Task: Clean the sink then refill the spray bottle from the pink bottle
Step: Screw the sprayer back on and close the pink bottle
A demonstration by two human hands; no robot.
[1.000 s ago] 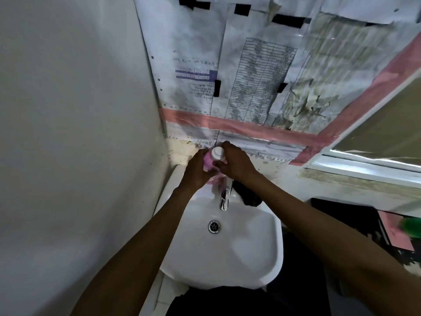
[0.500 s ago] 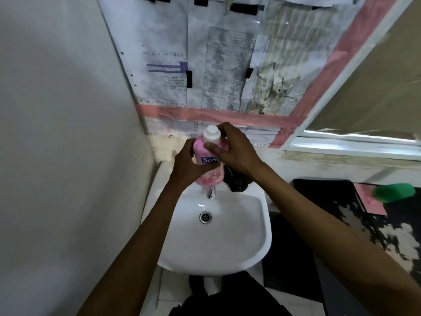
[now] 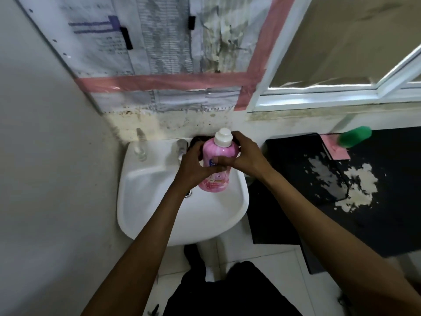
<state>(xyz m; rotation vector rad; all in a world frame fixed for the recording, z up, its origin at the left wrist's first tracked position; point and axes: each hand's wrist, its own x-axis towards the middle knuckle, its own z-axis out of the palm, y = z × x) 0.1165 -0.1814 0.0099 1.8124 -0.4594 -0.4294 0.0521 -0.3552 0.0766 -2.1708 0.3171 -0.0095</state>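
We stand at the white sink [image 3: 145,208], the pink bottle [image 3: 216,165] held upright over its basin so spills fall inside. Our left hand [image 3: 193,165] and right hand [image 3: 245,157] both wrap it, fingers curled around its body. Its white cap [image 3: 224,137] stays on, and the clear spray bottle [image 3: 140,144] waits on the sink's back-left rim.

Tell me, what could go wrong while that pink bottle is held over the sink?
1. The white cap is on, so nothing pours until it comes off; twisting it could slosh liquid out.
2. The left hand and right hand grip the pink bottle in the air above the sink; a slip would drop it in.
3. The small clear spray bottle on the rim looks easy to knock over.
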